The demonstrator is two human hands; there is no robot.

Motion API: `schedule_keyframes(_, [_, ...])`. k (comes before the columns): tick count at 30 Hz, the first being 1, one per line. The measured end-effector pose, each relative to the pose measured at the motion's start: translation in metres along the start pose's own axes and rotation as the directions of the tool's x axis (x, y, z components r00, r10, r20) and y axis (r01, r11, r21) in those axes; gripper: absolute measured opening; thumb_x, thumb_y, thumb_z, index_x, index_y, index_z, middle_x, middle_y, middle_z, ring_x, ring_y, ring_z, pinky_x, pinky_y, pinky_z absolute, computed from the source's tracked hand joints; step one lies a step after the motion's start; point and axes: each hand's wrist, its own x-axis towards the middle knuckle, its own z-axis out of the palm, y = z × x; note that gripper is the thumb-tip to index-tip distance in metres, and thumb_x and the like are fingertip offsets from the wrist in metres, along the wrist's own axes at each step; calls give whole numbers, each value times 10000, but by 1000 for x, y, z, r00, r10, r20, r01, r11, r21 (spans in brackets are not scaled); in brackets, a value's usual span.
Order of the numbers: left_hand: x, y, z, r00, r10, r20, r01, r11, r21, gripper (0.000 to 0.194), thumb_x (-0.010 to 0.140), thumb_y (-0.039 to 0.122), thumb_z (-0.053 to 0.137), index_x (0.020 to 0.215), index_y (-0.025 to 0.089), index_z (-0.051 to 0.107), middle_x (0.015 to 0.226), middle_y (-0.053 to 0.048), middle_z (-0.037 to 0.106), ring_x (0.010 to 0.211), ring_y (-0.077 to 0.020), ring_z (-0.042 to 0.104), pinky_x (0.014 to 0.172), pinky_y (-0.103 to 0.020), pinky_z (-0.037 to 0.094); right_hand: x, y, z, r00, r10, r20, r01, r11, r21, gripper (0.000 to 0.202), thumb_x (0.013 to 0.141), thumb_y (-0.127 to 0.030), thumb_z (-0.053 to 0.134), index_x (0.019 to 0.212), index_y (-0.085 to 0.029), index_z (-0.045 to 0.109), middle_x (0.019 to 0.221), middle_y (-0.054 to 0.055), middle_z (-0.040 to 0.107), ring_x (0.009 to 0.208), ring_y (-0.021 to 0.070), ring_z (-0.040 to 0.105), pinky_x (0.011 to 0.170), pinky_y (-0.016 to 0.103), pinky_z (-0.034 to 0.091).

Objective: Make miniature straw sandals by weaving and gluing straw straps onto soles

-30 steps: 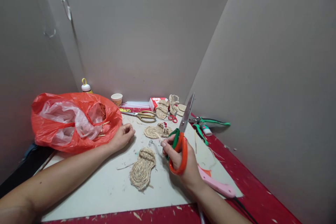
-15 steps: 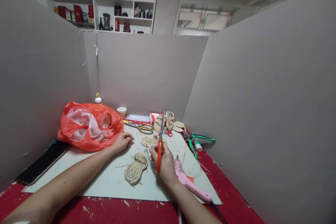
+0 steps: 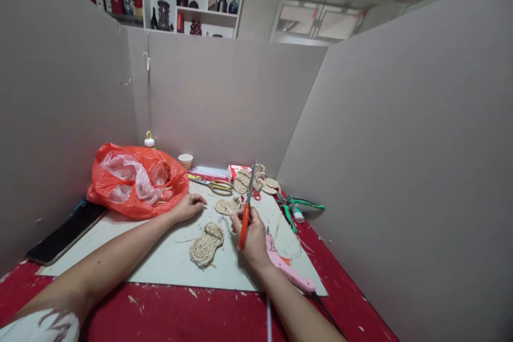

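Observation:
My right hand (image 3: 253, 240) is closed around orange-handled scissors (image 3: 246, 224), their blades pointing up and away from me. Palm down on the pale board (image 3: 160, 262), my left hand (image 3: 189, 208) lies beside the red plastic bag (image 3: 136, 206), fingers relaxed and holding nothing. Between my forearms sits a small braided straw slipper (image 3: 206, 246). A flat braided straw sole (image 3: 227, 206) lies just beyond, partly behind the right hand. To the right of that hand rests a pink glue gun (image 3: 290, 272) with its cord running toward me.
Gold-handled scissors (image 3: 218, 187), a paper cup (image 3: 185, 161) and more braided straw pieces (image 3: 242, 181) are at the back. Green-handled pliers (image 3: 300, 203) lie by the right partition. A black phone (image 3: 66, 235) is at left. Grey partitions (image 3: 224, 96) enclose the table.
The camera has tipped slightly downward, so the table things appear higher. The scissors in my right hand lean a little more to the right. My left hand stays by the bag.

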Motion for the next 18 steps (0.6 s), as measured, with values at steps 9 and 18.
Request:
schedule_keyframes(9, [4, -4, -12, 985, 90, 150, -113, 982, 151, 328, 899, 323, 558, 1177, 149, 558, 1176, -85, 589, 994, -232, 605, 827, -425, 526, 7, 3, -3, 999, -34, 22, 37, 985, -170, 225, 913, -305, 578, 1072, -148, 596, 987, 41, 643, 772, 153, 638, 670, 327, 545])
schedule_keyframes(18, [1, -3, -12, 958, 204, 200, -252, 932, 259, 315, 902, 316, 554, 1172, 155, 560, 1176, -90, 590, 991, -221, 606, 832, -424, 524, 3, -3, 0, 1000, 5, 13, -4, 995, -99, 242, 792, -356, 694, 827, -182, 529, 680, -51, 550, 577, 116, 552, 544, 259, 489])
